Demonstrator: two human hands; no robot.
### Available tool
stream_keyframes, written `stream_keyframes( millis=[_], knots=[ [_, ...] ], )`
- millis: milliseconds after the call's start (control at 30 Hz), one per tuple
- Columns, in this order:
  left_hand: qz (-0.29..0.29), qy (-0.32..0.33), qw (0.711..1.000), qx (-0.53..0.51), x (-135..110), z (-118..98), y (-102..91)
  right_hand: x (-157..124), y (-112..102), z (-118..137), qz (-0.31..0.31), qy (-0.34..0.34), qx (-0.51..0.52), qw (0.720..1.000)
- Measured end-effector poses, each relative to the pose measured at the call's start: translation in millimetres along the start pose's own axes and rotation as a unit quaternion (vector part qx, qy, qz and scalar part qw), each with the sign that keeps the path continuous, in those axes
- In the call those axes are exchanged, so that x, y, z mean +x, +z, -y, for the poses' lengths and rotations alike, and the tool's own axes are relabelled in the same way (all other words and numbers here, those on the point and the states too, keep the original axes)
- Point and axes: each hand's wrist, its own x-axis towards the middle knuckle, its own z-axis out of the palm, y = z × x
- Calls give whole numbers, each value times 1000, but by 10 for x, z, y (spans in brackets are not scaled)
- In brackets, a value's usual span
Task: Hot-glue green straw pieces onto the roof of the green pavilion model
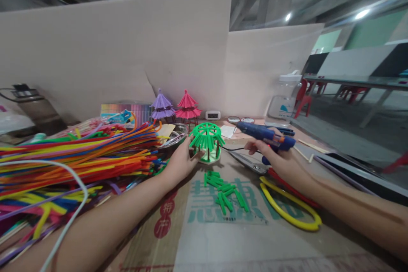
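Note:
My left hand (182,160) is closed on the left side of a small green pavilion model (207,138), which has brown posts and a roof partly covered with green strips. Gripped in my right hand (276,157) is a blue hot glue gun (266,134), its nozzle pointing left, to the right of the pavilion and apart from it. Short green pipe cleaner pieces (225,189) lie loose on the cardboard in front of the model. Below my right hand rest scissors or pliers with metal jaws (247,161) and yellow and red handles (291,208).
A big heap of coloured pipe cleaners (79,161) fills the left side. Behind stand a purple pavilion (162,106), a pink pavilion (187,105), a small digital clock (213,115) and a clear water jug (282,100). A white cable (83,191) loops over my left forearm.

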Motion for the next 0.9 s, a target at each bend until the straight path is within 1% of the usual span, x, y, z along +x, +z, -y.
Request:
stream_keyframes(
  millis=[67, 167, 200, 233, 267, 300, 400, 467, 600, 700, 800, 900],
  knots=[
    [5, 5, 1000, -2, -6, 7, 0, 135, -51, -9, -1, 46, -8, 999],
    [3, 15, 1000, -9, -11, 8, 0, 440, -101, -111, 32, 93, -26, 995],
    [1, 14, 1000, -11, -11, 8, 1, 562, -106, -167, 56, 95, -50, 993],
    [0, 14, 1000, -12, -10, 9, 2, 690, -103, -230, 64, 96, -98, 988],
    [-1, 15, 1000, -10, -10, 10, 3, 818, -93, -298, 61, 105, -170, 978],
    [-3, 17, 1000, -8, -10, 11, 3, 942, -75, -368, 58, 118, -202, 971],
    [-4, 16, 1000, 3, -12, 10, 0, 1243, 15, -577, 59, 132, -250, 957],
    [-2, 10, 1000, 10, -15, 7, -4, 1357, 87, -705, 63, 139, -273, 950],
    [3, 19, 1000, 6, -13, 2, -4, 1407, 176, -896, 95, 149, -304, 936],
    [9, 18, 1000, 0, -11, -1, 3, 1383, 139, -943, 124, 139, -332, 925],
    [6, 16, 1000, -1, -12, -4, 8, 1323, 21, -865, 144, 118, -376, 908],
    [6, 17, 1000, -8, -12, 3, 12, 1145, -106, -650, 156, 84, -408, 896]
  ],
)
